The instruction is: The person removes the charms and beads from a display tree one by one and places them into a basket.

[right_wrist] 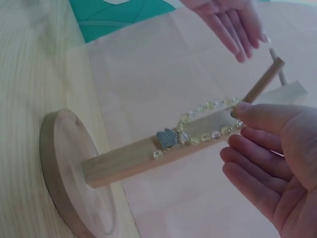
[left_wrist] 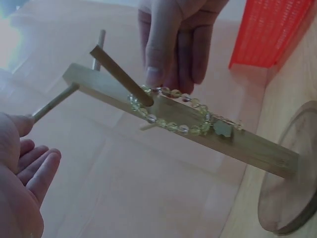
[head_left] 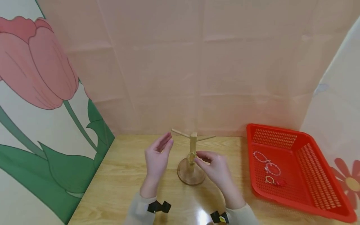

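A wooden peg stand (head_left: 193,142) with a round base (head_left: 187,178) rises from the table. A bracelet of clear yellowish beads (left_wrist: 184,129) with a small flat charm (left_wrist: 222,129) hangs around a slanting lower peg (left_wrist: 119,73), against the post. My right hand (head_left: 216,167) pinches the bracelet's upper part between thumb and forefinger, close by the peg; its other fingers are loosely extended. My left hand (head_left: 157,157) is raised left of the stand, fingers loosely bent and holding nothing, with its fingertips near the end of an upper peg (head_left: 180,133).
To the right stands a red plastic basket (head_left: 309,168). Inside lie pink beaded bracelets (head_left: 272,169), a gold-coloured ring-shaped piece (head_left: 269,179) and a small red item (head_left: 280,182). A pinkish sheet (head_left: 157,78) backs the wooden table (head_left: 118,187); a tulip-patterned panel (head_left: 42,72) borders the left.
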Demonstrator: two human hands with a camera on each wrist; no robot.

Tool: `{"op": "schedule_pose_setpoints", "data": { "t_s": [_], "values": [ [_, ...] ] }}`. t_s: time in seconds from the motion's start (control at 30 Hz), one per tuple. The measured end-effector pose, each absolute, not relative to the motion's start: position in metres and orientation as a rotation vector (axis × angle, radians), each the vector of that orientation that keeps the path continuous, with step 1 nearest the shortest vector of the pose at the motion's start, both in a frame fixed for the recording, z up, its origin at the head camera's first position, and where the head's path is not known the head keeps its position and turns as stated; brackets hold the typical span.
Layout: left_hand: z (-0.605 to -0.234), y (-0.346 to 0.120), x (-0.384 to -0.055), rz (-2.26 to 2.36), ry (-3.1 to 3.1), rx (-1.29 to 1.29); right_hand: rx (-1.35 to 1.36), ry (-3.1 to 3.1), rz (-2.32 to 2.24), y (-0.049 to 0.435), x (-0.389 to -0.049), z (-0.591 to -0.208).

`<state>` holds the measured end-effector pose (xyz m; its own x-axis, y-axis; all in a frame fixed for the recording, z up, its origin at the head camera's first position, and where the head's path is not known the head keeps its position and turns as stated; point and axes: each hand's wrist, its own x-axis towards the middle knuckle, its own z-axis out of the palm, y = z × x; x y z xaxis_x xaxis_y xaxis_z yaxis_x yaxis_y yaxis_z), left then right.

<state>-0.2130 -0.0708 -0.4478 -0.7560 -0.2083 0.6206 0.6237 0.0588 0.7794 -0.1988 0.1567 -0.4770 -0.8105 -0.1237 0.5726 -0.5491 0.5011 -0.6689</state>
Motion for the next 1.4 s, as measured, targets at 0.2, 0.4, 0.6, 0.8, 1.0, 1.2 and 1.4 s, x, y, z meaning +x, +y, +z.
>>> {"op": "schedule_pose_setpoints", "data": {
  "t_s": [0.2,0.4,0.6,0.8,1.0,1.2,1.4],
  "values": [
    [-0.433,-0.067,-0.223,-1.913,-1.698,-0.388,0.550,-2.258,1.180,0.152,-0.199,-0.479],
    [-0.423,-0.063,-0.233,-2.027,-1.609,-0.485,0.505,-2.289,1.144,0.150,-0.196,-0.477],
    [-0.420,-0.063,-0.239,-2.092,-1.555,-0.508,0.488,-2.278,1.147,0.146,-0.196,-0.476],
    [-0.418,-0.063,-0.241,-2.176,-1.501,-0.516,0.454,-2.288,1.134,0.144,-0.197,-0.476],
    [-0.419,-0.064,-0.240,-2.178,-1.484,-0.538,0.440,-2.271,1.125,0.142,-0.198,-0.476],
    [-0.420,-0.065,-0.240,-2.181,-1.483,-0.570,0.435,-2.255,1.109,0.143,-0.200,-0.476],
    [-0.422,-0.067,-0.241,-2.174,-1.489,-0.598,0.440,-2.248,1.082,0.145,-0.201,-0.476]
  ]
}}
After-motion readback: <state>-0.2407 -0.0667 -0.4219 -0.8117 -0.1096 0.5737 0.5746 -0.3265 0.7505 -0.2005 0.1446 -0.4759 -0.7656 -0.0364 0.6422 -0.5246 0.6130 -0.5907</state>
